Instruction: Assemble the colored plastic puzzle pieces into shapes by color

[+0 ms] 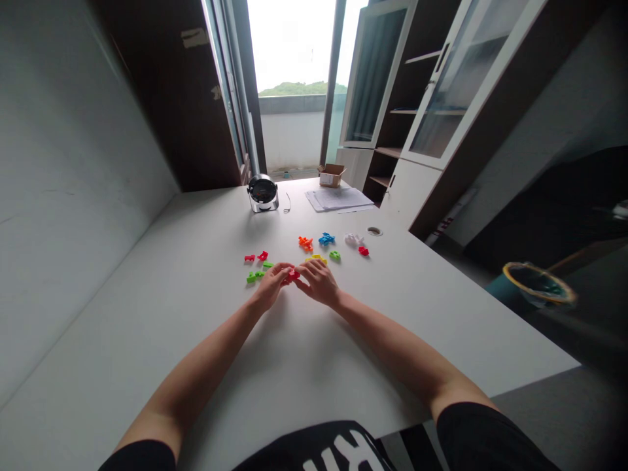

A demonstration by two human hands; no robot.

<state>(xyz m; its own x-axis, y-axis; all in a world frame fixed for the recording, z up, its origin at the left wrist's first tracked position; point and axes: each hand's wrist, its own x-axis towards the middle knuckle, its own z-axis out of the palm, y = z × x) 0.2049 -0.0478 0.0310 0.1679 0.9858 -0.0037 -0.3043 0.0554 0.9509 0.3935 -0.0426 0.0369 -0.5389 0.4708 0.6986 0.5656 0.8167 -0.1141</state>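
Over the white table, my left hand and my right hand meet at a small red piece, each with its fingers closed on it. Green pieces lie just left of my left hand, with red pieces behind them. Yellow pieces show partly behind my right hand. Farther back are orange pieces, blue pieces and white pieces. One green piece and a red one lie to the right.
The white table has a round hole at the right. Toward its back stand a black round device and a cardboard box, with papers in front of the box. A bin stands beyond the right edge.
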